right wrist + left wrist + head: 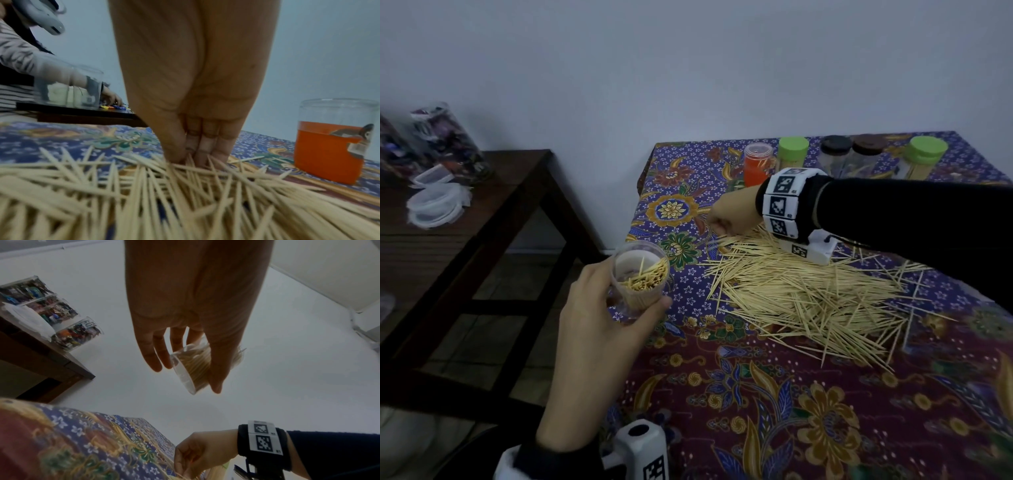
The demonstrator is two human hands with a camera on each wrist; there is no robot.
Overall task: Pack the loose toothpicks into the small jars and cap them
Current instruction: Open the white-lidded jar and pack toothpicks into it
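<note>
Clear small jar (pixel 642 278), uncapped, tilted mouth-up toward the camera, held off the near-left edge of the table over the floor. Roughly half filled with pale toothpicks standing on end; one pick sticks up above the rest. Left hand (pixel 599 329) grips it, fingers wrapped round the far wall, thumb on the near side; the left wrist view shows the jar's clear base and the bundle inside, between thumb and fingers.

Loose toothpicks (pixel 804 294): a broad, tangled heap, thin, pale wood, pointed ends, lying on the patterned batik cloth (pixel 774 411), mid-table and spreading right.

Right hand (pixel 729 216) at the far-left edge of the heap. Fingers (pixel 202 146) narrow, pressed together with the thumb, tips pushed down into the picks; whether they pinch any, cannot tell.

Far edge of table, a row: orange-filled jar (pixel 756 164) without lid, two green-capped jars (pixel 792 154) (pixel 924 156), two dark-capped jars (pixel 835 150) (pixel 866 150).

Writing: only black-and-white square code markers on the wrist band (pixel 780 202); small print beside them unreadable. Jar label on the orange jar torn, no legible text.
</note>
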